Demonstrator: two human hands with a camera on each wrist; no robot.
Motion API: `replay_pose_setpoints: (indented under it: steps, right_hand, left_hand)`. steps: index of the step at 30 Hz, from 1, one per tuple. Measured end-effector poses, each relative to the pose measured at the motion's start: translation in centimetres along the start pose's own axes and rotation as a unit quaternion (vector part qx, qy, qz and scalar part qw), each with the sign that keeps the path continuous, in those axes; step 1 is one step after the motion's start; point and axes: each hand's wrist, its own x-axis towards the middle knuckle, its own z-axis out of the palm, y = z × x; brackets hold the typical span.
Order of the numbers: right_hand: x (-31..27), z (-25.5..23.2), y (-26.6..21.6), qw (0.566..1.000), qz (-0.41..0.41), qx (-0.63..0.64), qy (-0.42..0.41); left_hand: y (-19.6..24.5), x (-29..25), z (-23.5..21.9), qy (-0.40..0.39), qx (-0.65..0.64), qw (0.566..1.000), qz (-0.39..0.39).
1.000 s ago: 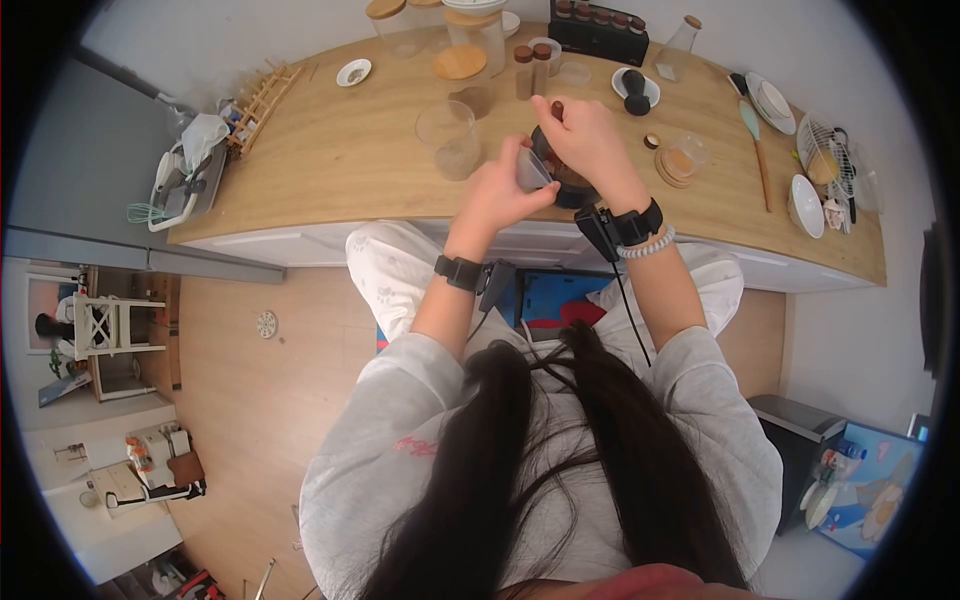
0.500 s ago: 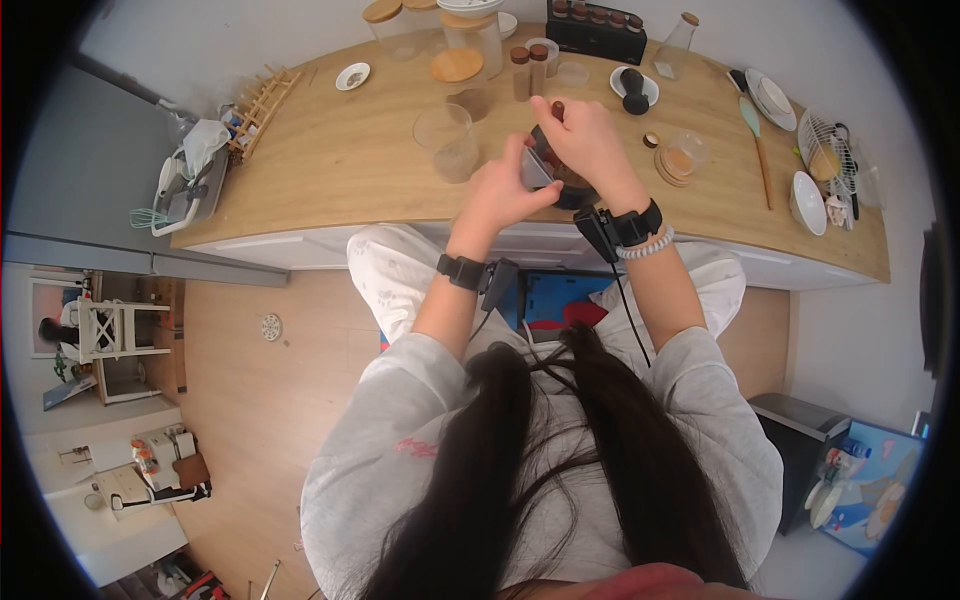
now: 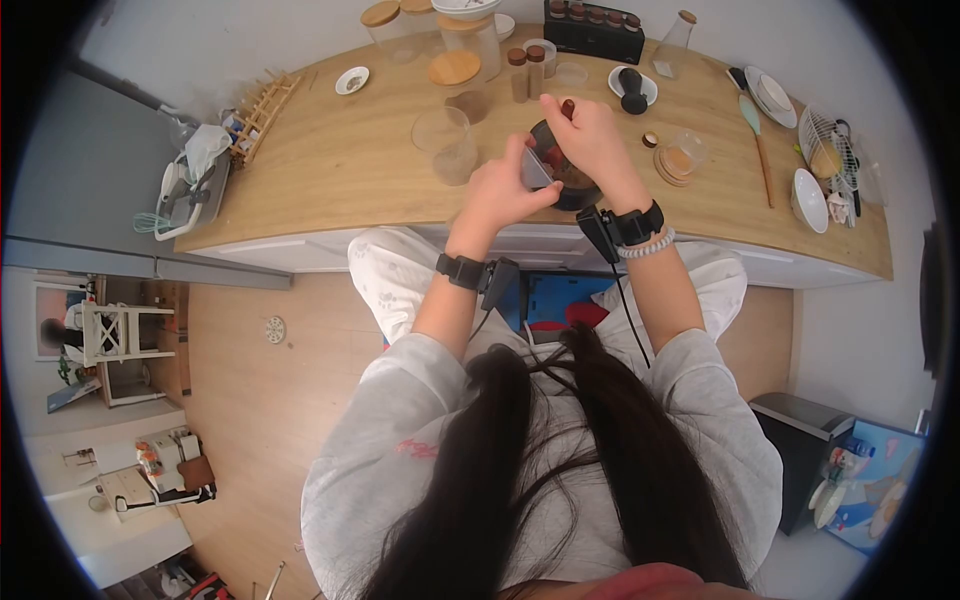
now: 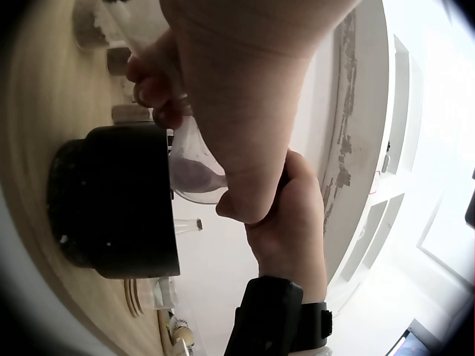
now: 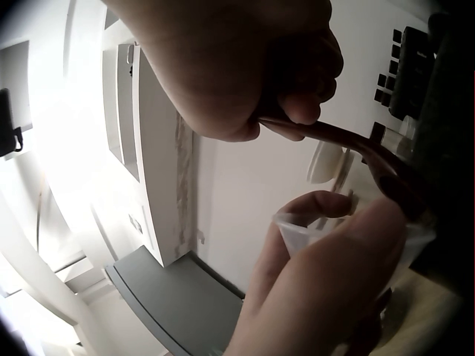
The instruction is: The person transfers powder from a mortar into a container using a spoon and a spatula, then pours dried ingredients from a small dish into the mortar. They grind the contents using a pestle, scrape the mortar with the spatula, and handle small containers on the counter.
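Observation:
My left hand grips a small clear plastic cup, tilted at the left rim of a deep black bowl. Reddish-brown contents show inside the bowl in the head view. My right hand is over the bowl, its fingers curled round the handle of a brown spoon. The spoon slants down toward the cup's mouth in the right wrist view. From the left wrist, the bowl's dark side wall is seen, with the cup at its rim.
Left of the bowl stands a clear container; behind are lidded jars and two spice bottles. A white dish with a black tool, a small glass jar and a spatula lie to the right.
My right hand has shifted slightly right with the spoon handle, showing more of the bowl's contents. My left hand holds the cup in nearly the same place.

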Motion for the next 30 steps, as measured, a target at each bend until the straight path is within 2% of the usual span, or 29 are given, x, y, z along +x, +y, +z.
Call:
replay_pose_setpoints:
  steps: [4,16,18,22,24,28,30]
  right_hand:
    - [-0.2,-0.4,-0.1,1.0,0.005,0.031,0.001]
    - [0.1,-0.4,3.5,0.994,-0.006,0.081,0.076]
    - [-0.2,-0.6,3.7,0.987,0.022,0.135,0.086]
    - [-0.5,-1.0,4.6,0.98,0.027,0.165,0.104]
    - [-0.8,-1.6,4.8,0.972,0.083,0.197,0.098]
    - [-0.9,-2.0,7.3,0.963,0.101,0.224,0.114]
    - [-1.3,-2.2,7.7,0.935,0.146,0.289,0.147]
  left_hand:
    - [0.5,0.3,-0.5,-0.024,0.026,0.999,0.001]
    - [1.4,1.5,-1.0,-0.068,0.078,0.994,0.024]
    - [1.7,1.7,-1.0,-0.073,0.084,0.993,0.027]
    - [2.5,2.0,-1.2,-0.097,0.093,0.99,0.03]
    - [2.9,2.3,-1.2,-0.107,0.092,0.99,0.029]
    - [2.7,2.8,-0.8,-0.112,0.092,0.989,0.04]
    - [2.5,2.8,-1.1,-0.092,0.067,0.993,0.037]
